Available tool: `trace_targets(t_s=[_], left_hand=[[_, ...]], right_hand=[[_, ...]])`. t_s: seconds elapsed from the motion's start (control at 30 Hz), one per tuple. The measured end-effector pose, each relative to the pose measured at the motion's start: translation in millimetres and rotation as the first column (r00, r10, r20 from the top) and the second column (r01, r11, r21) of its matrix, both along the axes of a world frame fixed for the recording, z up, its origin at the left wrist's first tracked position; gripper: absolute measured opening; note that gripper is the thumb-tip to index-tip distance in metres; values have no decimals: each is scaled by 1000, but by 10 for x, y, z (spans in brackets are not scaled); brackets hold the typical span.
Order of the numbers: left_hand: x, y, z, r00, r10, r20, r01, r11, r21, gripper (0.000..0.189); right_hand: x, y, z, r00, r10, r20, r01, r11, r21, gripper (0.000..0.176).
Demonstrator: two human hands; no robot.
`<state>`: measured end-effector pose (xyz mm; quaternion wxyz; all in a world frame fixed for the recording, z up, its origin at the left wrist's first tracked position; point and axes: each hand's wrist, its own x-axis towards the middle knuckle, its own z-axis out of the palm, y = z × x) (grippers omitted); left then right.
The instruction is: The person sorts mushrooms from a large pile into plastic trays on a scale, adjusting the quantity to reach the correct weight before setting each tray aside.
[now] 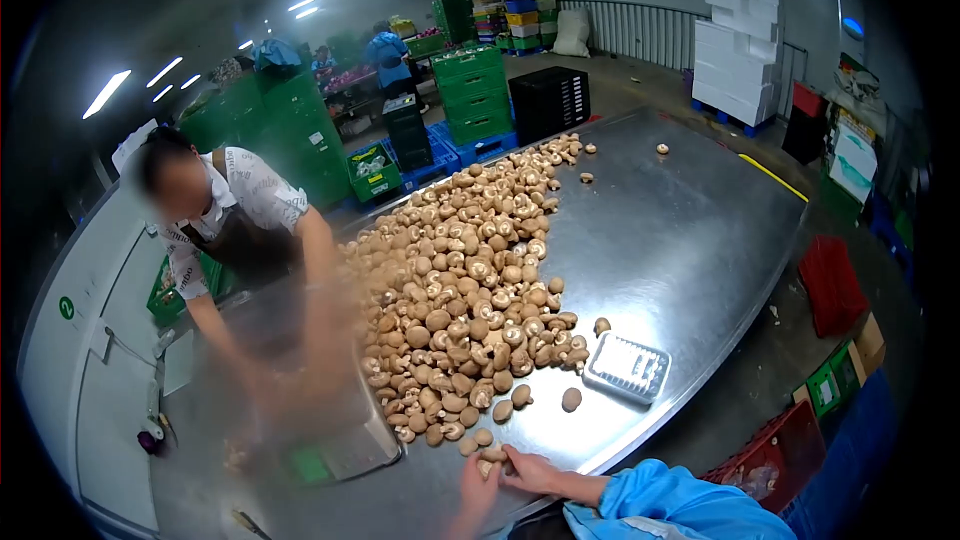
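Here, the left hand (477, 488) and right hand (532, 471) seem to have their grip closed around a few mushrooms (493, 454), at the near side of the worktop (640, 210), just beside the big pile (460, 280). They are likely light and a bit squashy (a hard pinch could bruise them), so holding round the cap seems best. They look roundish, with no clear long way; where the stems point is too small to tell.
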<state>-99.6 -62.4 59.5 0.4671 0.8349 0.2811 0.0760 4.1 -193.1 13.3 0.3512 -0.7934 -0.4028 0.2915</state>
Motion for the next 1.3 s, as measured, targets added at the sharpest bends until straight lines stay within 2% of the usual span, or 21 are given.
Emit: trace_targets(t_s=[0.07, 0.13, 0.2, 0.27, 0.33, 0.4, 0.47, 0.53, 0.6, 0.7, 0.73, 0.8, 0.9, 1.0, 1.07, 1.13, 1.23, 1.3], left_hand=[[278, -71, 28, 995, 94, 10, -95, 995, 27, 60], [511, 192, -115, 987, 98, 126, -99, 995, 1, 69], [713, 316, -6, 857, 116, 502, -12, 979, -206, 76], [783, 358, 185, 761, 141, 633, 12, 973, -231, 82], [637, 349, 337, 808, 105, 580, -87, 995, -58, 82], [248, 310, 292, 902, 40, 429, -96, 989, 109, 79], [-178, 216, 198, 972, -39, 232, -30, 956, 290, 76], [-740, 102, -80, 989, -114, 92, 74, 929, 362, 67], [-1242, 38, -331, 972, -222, -73, 231, 855, 465, 63], [-1311, -104, -256, 976, -199, -89, 218, 869, 444, 55], [-1253, -128, -241, 985, -138, -101, 168, 893, 418, 56], [-1079, -176, -214, 992, -21, -125, 66, 928, 367, 57], [-883, -207, -278, 986, -61, -155, 135, 834, 534, 54], [-667, -283, -180, 968, -141, -210, 232, 827, 512, 55], [-587, -336, -254, 962, -199, -187, 270, 792, 548, 52], [-474, -422, -191, 952, -249, -180, 307, 779, 547, 50], [-366, -468, -64, 922, -288, -258, 387, 718, 579, 58], [-419, -458, -239, 951, -275, -141, 302, 721, 623, 51]], right_hand=[[92, 188, -93, 990, -141, 18, 137, 979, 151, 82], [340, 325, 91, 987, -160, -15, 158, 954, 254, 81], [538, 392, 551, 962, -215, -169, 264, 887, 379, 83], [701, 366, 896, 911, -291, -291, 396, 812, 429, 80], [881, 136, 760, 906, -412, -102, 394, 729, 560, 77], [1132, -353, 437, 797, -559, 227, 375, 754, 539, 80], [1347, -1050, 439, 744, -594, 307, 465, 789, 401, 90], [1500, -1703, 374, 586, -516, 625, 554, 818, 155, 97], [1600, -2131, 482, 727, -408, 552, 525, 849, -64, 101], [1692, -2231, 563, 795, -339, 503, 449, 887, -112, 106], [1714, -2217, 589, 803, -326, 498, 436, 892, -119, 107], [1709, -2132, 656, 800, -298, 521, 433, 888, -158, 108], [1712, -2044, 686, 793, -270, 547, 442, 872, -210, 109], [1719, -1986, 783, 777, -268, 570, 441, 877, -188, 105], [1717, -1953, 744, 755, -273, 596, 458, 871, -181, 103], [1753, -1940, 727, 779, -250, 575, 443, 868, -223, 107], [1749, -1922, 714, 760, -242, 603, 444, 871, -210, 108], [1753, -1906, 699, 753, -238, 614, 454, 863, -222, 108]])
